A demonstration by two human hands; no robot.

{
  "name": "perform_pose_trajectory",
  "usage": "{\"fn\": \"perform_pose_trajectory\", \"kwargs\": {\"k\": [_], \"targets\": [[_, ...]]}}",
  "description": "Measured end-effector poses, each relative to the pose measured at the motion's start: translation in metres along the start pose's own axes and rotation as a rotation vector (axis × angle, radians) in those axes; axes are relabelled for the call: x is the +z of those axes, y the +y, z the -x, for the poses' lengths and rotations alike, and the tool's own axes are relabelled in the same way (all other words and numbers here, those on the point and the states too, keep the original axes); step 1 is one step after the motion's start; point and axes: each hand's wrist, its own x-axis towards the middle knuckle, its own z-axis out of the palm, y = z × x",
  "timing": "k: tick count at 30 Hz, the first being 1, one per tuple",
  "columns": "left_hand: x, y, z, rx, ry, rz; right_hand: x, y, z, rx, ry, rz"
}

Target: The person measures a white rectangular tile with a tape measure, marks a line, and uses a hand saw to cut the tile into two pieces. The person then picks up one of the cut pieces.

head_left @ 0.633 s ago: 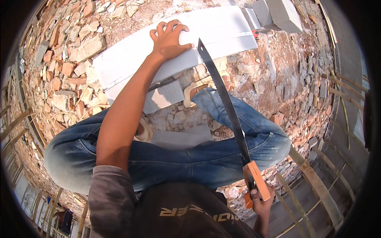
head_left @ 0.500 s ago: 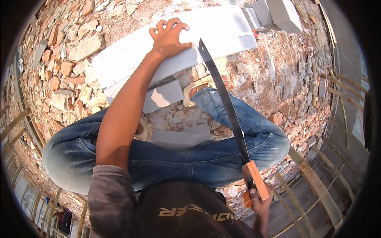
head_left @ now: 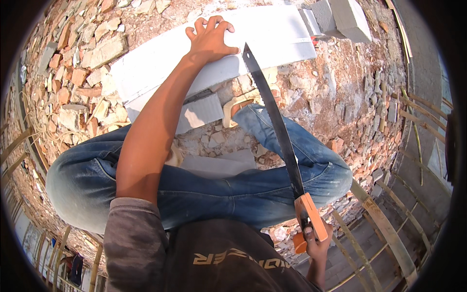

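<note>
My left hand (head_left: 210,40) presses down on a long white block (head_left: 272,31), its fingers spread and bent over the top and the thumb near the front edge. In my right hand (head_left: 318,244) is a hand saw (head_left: 278,119), gripped by its orange and black handle. The dark toothed blade slants up and away from me over my right leg. Its pointed tip appears beside the left thumb at the block's near edge; whether it touches the block I cannot tell.
Grey-white block pieces (head_left: 203,113) lie under and in front of the long block, and more blocks (head_left: 349,20) stand at its right end. Broken brick rubble (head_left: 104,51) covers the ground at left. Bamboo poles (head_left: 384,221) run along the lower right.
The saw and my right hand have shifted very slightly up and to the left. My left hand stays on the white block.
</note>
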Motion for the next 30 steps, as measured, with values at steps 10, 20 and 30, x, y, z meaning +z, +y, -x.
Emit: {"fn": "perform_pose_trajectory", "kwargs": {"k": [10,20,30], "targets": [[0.001,0.004,-0.003,-0.031,-0.027,-0.008,0.003,0.004,0.0,-0.042,0.035,0.064],[-0.001,0.008,-0.004,-0.069,-0.058,-0.022,0.004,0.013,0.002,-0.034,0.047,0.01],[0.0,0.009,-0.005,-0.087,-0.072,-0.041,0.002,0.017,0.006,0.003,0.039,-0.029]]}}
